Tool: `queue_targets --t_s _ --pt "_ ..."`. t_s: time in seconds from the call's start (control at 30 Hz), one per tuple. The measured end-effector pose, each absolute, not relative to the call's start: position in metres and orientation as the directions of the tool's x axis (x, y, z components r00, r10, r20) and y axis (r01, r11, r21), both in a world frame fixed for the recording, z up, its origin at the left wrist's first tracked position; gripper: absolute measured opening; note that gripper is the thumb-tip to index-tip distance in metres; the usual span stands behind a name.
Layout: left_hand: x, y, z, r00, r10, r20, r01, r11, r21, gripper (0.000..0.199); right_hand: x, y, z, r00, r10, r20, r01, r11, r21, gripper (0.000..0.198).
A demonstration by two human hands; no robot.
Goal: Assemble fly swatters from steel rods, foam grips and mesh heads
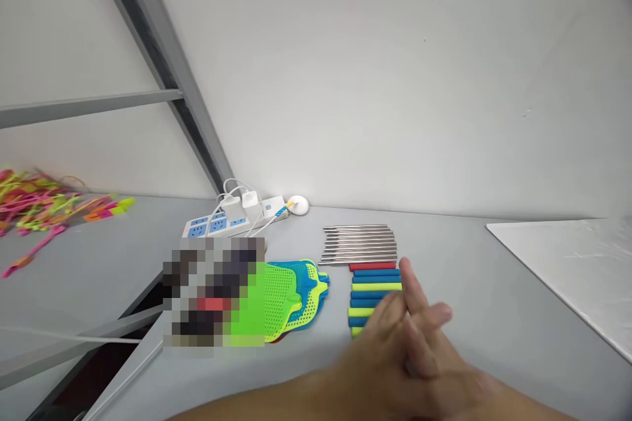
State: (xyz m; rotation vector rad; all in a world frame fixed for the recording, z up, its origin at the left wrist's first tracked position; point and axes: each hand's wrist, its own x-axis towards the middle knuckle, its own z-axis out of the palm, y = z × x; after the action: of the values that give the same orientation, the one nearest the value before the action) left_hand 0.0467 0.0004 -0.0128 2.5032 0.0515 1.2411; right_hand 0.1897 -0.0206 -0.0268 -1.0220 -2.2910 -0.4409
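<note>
My left hand point(378, 352) and my right hand point(457, 378) are pressed together at the lower middle, palm against palm. Some fingers are stretched out and cross each other, with one pointing up and away from me. No object shows between them; the palms are hidden and the edges somewhat blurred. Just beyond them lies a column of red, blue and yellow-green tubes point(376, 287), partly covered by my fingers. Behind the tubes are several thin metal rods point(359, 245) side by side. To the left, perforated green, yellow and blue fly swatter heads point(281, 293) lie stacked.
A power strip point(271, 205) with white plugs and cables stands by the wall, next to a round white object point(298, 204). A pixelated patch hides part of the left side. Grey metal bars point(192, 92), tangled colourful items point(44, 204) and a white sheet point(567, 263) flank the table.
</note>
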Motion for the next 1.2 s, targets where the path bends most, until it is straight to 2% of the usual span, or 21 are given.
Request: queue_targets --t_s 0.07,0.13,0.17,0.23,0.3,0.37,0.43,0.6,0.9,1.2 --pt "0.038 0.007 -0.003 0.584 0.267 0.767 -0.107 -0.911 0.398 0.045 0.196 -0.019 -0.01 -0.54 0.542 0.644 0.74 0.67 0.056 0.1" --pt "0.034 0.008 0.005 0.437 0.449 0.78 -0.056 -0.851 0.521 0.042 0.203 -0.018 0.005 -0.596 0.498 0.63 0.714 0.687 0.132 0.099" --pt "0.033 0.006 0.007 0.35 0.547 0.761 -0.065 -0.796 0.602 0.041 0.206 -0.018 0.012 -0.633 0.476 0.61 0.7 0.689 0.189 0.092" --pt "0.034 0.001 0.011 0.253 0.738 0.625 -0.158 -0.606 0.779 0.042 0.209 -0.018 0.022 -0.687 0.453 0.569 0.674 0.689 0.266 0.072" --pt "0.036 -0.003 0.016 0.311 0.849 0.427 -0.238 -0.365 0.9 0.041 0.21 -0.018 0.028 -0.704 0.441 0.557 0.653 0.71 0.264 0.057" --pt "0.038 -0.005 0.021 0.401 0.876 0.268 -0.208 -0.198 0.958 0.037 0.209 -0.018 0.032 -0.704 0.417 0.575 0.631 0.739 0.236 0.047" --pt "0.039 -0.006 0.024 0.422 0.884 0.201 -0.141 -0.155 0.978 0.029 0.207 -0.019 0.033 -0.706 0.385 0.594 0.606 0.762 0.227 0.039" --pt "0.038 -0.003 0.027 0.394 0.892 0.219 -0.08 -0.204 0.976 0.015 0.207 -0.018 0.032 -0.724 0.353 0.593 0.583 0.772 0.254 0.025" --pt "0.037 -0.004 0.028 0.365 0.901 0.235 -0.123 -0.203 0.971 0.012 0.212 -0.018 0.032 -0.73 0.301 0.614 0.591 0.729 0.345 0.023" --pt "0.039 -0.007 0.024 0.356 0.918 0.172 -0.181 -0.113 0.977 0.017 0.213 -0.018 0.033 -0.729 0.302 0.615 0.564 0.773 0.289 0.02"
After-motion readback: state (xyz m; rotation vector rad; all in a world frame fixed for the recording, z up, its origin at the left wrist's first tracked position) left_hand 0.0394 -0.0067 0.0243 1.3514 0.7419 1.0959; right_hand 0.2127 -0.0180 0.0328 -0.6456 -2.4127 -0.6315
